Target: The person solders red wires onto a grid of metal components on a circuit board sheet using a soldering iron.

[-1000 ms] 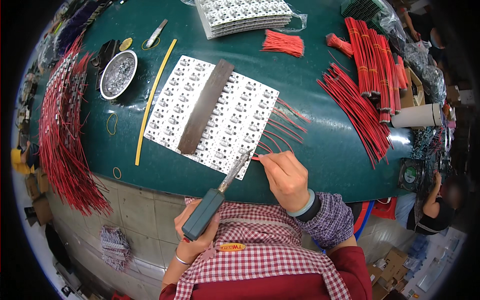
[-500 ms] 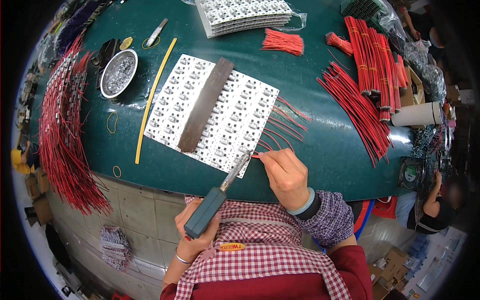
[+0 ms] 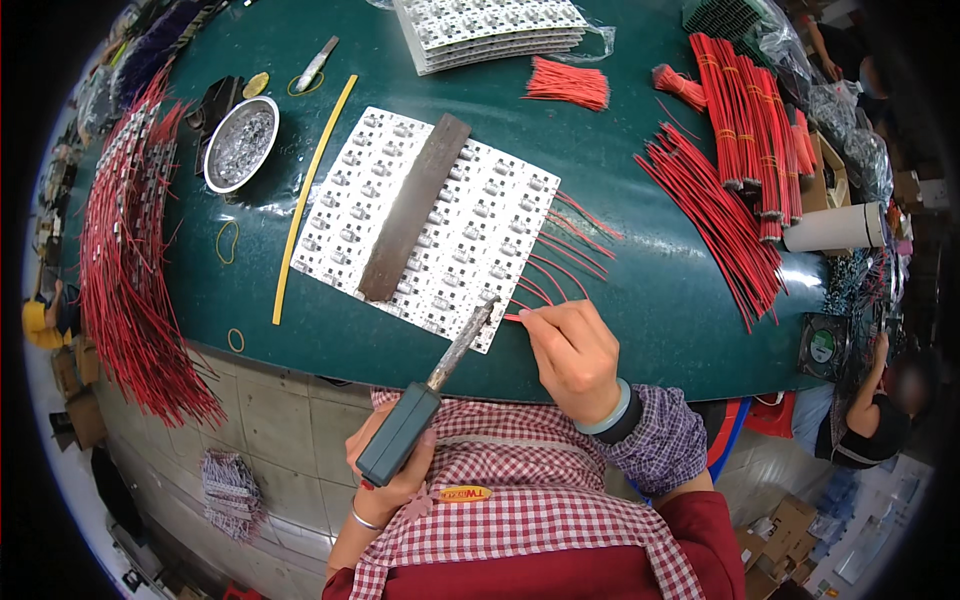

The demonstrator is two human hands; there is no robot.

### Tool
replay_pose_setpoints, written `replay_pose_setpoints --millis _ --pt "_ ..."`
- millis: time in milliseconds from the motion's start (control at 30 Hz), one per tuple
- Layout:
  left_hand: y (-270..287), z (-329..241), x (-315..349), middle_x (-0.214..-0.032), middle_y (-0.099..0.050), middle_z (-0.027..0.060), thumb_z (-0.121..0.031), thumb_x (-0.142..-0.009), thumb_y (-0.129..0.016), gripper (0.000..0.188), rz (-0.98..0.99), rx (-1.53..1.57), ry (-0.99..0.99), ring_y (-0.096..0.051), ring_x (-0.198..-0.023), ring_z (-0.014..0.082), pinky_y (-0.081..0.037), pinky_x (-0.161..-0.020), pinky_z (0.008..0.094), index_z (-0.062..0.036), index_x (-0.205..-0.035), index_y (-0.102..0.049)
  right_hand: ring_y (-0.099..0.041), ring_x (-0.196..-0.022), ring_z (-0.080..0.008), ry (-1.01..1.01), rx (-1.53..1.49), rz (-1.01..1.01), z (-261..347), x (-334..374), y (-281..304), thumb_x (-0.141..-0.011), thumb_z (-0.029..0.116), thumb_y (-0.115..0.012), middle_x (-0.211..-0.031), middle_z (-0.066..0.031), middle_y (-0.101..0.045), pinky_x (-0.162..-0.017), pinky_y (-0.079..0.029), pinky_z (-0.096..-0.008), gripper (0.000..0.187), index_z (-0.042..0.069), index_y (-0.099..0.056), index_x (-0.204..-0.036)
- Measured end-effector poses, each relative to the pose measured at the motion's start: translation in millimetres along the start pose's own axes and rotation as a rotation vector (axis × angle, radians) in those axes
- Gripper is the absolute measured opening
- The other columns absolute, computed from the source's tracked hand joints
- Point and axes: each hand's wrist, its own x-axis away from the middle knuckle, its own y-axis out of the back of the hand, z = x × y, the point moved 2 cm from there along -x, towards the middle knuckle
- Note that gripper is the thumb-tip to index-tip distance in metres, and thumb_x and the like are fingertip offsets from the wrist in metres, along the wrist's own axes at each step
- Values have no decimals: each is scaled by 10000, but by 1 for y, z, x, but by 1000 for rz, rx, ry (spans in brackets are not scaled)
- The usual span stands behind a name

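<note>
Iron tip and pinched wire meet at the panel's near right corner

The table (image 3: 680, 350), green and broad, carries everything. Largest on it is a heap of red wires with small boards attached (image 3: 130, 260), at the far left. Next comes the white circuit-board panel (image 3: 490, 235), lying turned at an angle in front of the person, with a dark flat bar (image 3: 415, 210) laid across it.

The soldering iron (image 3: 400, 435) is held firmly in the left hand (image 3: 405, 480), whose grip is wrapped around the green handle below the table's near edge. Its long axis runs from that hand up and to the right, bringing the tip over the panel's near right corner (whether the metal touches a pad is too small to tell).

The right hand (image 3: 575, 355) is much nearer to that corner, just to its right. Its grip is closed in a pinch, thumb against fingertip, on a red wire end (image 3: 512, 317). This short exposed length points left from the fingers to the panel's edge, just beside the iron's tip, so iron and wire come together from different sides. Farther up the same edge, thin red wires (image 3: 575, 252) fan out to the right.
</note>
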Motion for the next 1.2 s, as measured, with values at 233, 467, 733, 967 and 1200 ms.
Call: replay_pose_setpoints --millis 233,467,733,967,1200 --pt "3 -14 -12 -895 -649 74 -8 -751 -806 245 -25 -6 -48 -614 -757 235 -467 -709 392 -74 -978 -742 -594 -699 -239 -24 -23 50 0 6 -2 -689 -79 -737 -831 -94 -634 -551 -492 -322 288 -22 -684 -967" --pt "1 -18 -18 -765 -634 73 -9 -796 -765 125 -110 231 45 -583 -613 161 -471 -557 287 28 -866 -668 -596 -711 -233 -38 -8 48 1 7 -1 -688 -83 -734 -833 -91 -629 -557 -497 -318 302 -16 -690 -980" --pt "2 -22 -23 -933 -693 185 30 -720 -735 219 -46 257 157 -699 -778 312 -561 -698 346 72 -931 -694 -593 -717 -235 -53 4 58 -1 7 -4 -685 -94 -706 -836 -88 -621 -566 -498 -323 317 -13 -689 -991" --pt "1 -25 -32 -872 -666 159 34 -712 -731 198 -59 247 75 -672 -721 294 -542 -662 346 62 -904 -691 -591 -719 -238 -52 -5 59 -1 7 -4 -687 -81 -705 -839 -88 -620 -573 -500 -325 309 -14 -688 -988" --pt "2 -25 -31 -820 -648 148 37 -707 -729 170 -70 230 26 -639 -647 277 -509 -577 334 56 -869 -681 -594 -726 -239 -51 2 76 -1 7 -4 -687 -74 -697 -844 -92 -620 -585 -504 -327 300 -21 -687 -982"
